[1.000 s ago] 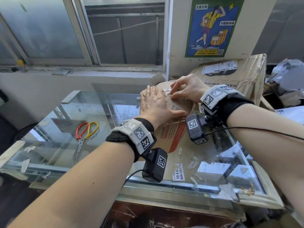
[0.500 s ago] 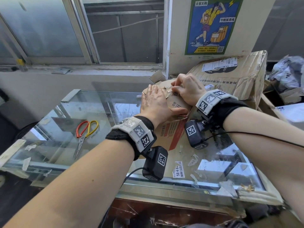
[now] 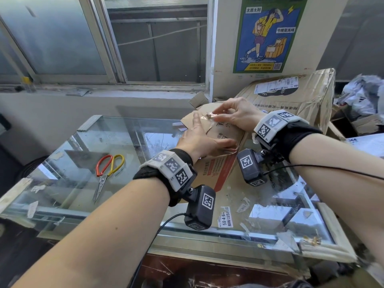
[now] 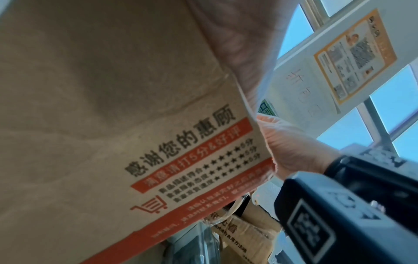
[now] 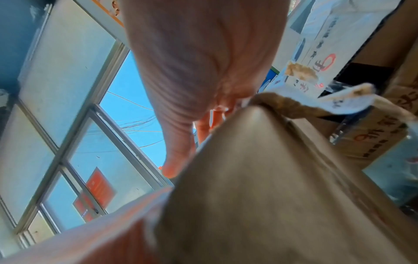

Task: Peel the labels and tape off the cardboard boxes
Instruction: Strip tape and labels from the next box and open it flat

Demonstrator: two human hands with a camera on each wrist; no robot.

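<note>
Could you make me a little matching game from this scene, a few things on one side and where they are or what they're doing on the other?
Things:
1. scissors
2. left hand
3. right hand
4. shipping label

States or places:
A. stuck on the big cardboard box at the back
B. pinching a strip of tape
C. lying on the glass counter
D. pressed flat on the flattened cardboard box

Pairs: 1-C, 2-D, 3-B, 4-A
</note>
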